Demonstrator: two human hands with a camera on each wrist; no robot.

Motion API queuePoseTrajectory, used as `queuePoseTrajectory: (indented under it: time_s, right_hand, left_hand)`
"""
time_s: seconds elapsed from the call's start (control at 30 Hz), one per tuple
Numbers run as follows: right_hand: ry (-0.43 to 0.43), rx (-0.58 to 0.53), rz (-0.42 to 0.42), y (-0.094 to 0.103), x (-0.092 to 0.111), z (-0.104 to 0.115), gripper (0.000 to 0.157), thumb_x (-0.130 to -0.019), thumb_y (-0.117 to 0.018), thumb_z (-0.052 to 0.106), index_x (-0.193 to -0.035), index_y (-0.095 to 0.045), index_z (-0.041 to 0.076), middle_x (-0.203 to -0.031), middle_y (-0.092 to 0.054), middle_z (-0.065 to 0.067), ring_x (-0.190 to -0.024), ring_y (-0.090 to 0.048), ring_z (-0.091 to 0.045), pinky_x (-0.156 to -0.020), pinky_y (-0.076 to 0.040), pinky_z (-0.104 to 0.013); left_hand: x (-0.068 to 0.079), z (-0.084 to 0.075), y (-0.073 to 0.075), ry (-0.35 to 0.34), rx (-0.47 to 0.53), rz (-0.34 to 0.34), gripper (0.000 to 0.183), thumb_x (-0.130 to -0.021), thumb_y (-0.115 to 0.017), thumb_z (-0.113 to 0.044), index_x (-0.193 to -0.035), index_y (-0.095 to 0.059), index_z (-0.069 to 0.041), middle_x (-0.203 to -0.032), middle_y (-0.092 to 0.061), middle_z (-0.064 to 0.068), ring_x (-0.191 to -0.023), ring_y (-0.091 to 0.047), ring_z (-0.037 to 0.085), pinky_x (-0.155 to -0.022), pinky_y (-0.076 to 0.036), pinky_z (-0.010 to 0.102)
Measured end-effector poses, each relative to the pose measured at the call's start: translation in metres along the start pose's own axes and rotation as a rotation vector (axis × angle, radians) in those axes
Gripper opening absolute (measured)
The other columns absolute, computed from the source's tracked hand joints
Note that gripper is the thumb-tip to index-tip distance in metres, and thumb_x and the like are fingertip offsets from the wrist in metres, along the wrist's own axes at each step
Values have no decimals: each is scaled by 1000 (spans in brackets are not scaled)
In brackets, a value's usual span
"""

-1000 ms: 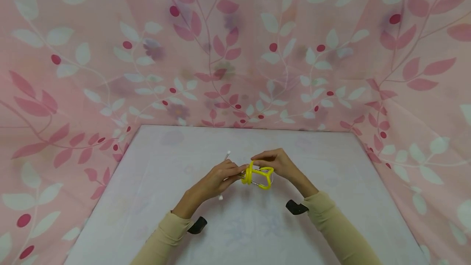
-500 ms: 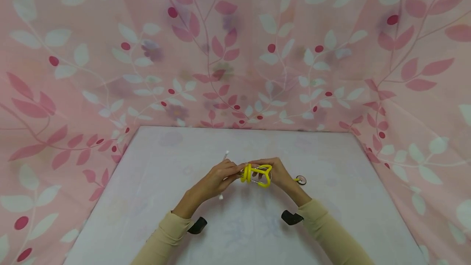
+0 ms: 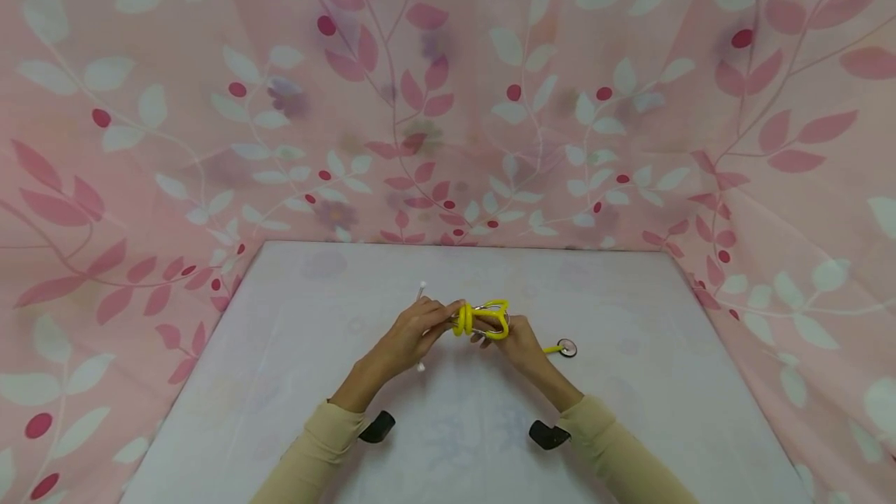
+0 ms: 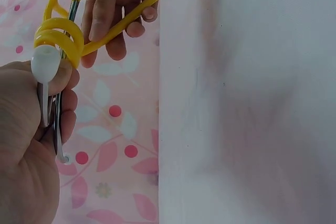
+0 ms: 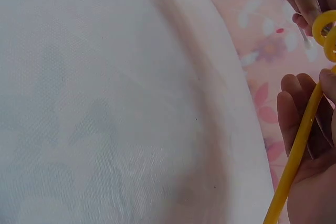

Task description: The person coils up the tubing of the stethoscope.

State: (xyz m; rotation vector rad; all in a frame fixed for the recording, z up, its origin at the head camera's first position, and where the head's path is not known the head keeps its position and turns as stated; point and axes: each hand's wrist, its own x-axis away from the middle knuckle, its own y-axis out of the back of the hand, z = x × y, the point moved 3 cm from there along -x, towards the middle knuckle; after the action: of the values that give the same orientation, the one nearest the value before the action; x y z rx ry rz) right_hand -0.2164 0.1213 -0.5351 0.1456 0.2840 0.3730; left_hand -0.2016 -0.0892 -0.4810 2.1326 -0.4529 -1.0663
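A stethoscope with yellow tubing [image 3: 463, 319] is held up over the table between both hands. Its tube is coiled round the metal ear tubes [image 4: 59, 111], and a yellow forked loop points away from the left hand. My left hand [image 3: 406, 337] grips the ear tubes just behind the coils; a white eartip [image 4: 45, 62] sticks out beside the thumb. My right hand [image 3: 521, 344] holds the free yellow tube [image 5: 298, 153], with the thumb on it near the coils and the tube running across the palm. The round chestpiece [image 3: 568, 348] shows beyond the right wrist.
A white-covered table [image 3: 315, 294] lies under the hands. Pink leaf-patterned cloth [image 3: 448, 99] hangs at the back and both sides. Black wrist-worn devices [image 3: 378, 427] jut inward below each sleeve cuff.
The right hand has moved from above the forked loop round to beneath it, drawing the tube along. The chestpiece has come into view right of that wrist. The left hand keeps its grip.
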Motion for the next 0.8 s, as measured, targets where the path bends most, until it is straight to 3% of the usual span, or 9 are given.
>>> queuePoseTrajectory:
  time_s: [0.27, 0.43, 0.6, 0.8]
  right_hand:
    - [13, 102, -35, -4, 5, 0, 37, -92, -67, 10, -128, -64, 1, -105, -73, -23, -76, -69, -42, -64, -59, -34]
    - [99, 278, -27, -8, 12, 3, 34, -89, -72, 14, -123, -69, 7, -90, -75, -8, -63, -66, -21, -57, -55, -25]
    - [211, 457, -36, -12, 22, 14, 40, -81, -79, 7, -120, -72, 10, -78, -68, 3, -63, -54, -1, -56, -50, -18]
    - [166, 545, -17, -13, 30, 27, 36, -81, -79, 9, -117, -74, 13, -80, -67, 7, -66, -53, 1, -58, -50, -17]
  left_hand:
    - [-1, 4, 0, 30, -14, -45, 50, -88, -70, -6, -137, -59, -9, -96, -69, -1, -84, -54, 11, -72, -50, 20]
    - [0, 14, 3, 102, -9, -62, 51, -89, -70, -8, -138, -57, -11, -92, -69, -2, -82, -53, 9, -70, -50, 19]
    - [3, 23, 7, 166, 58, -65, 52, -89, -70, -8, -139, -56, -14, -91, -69, 0, -82, -55, 9, -73, -54, 20]
    - [6, 27, 5, 201, 92, -58, 51, -88, -70, -4, -137, -59, -10, -91, -69, 1, -82, -56, 8, -75, -56, 21]
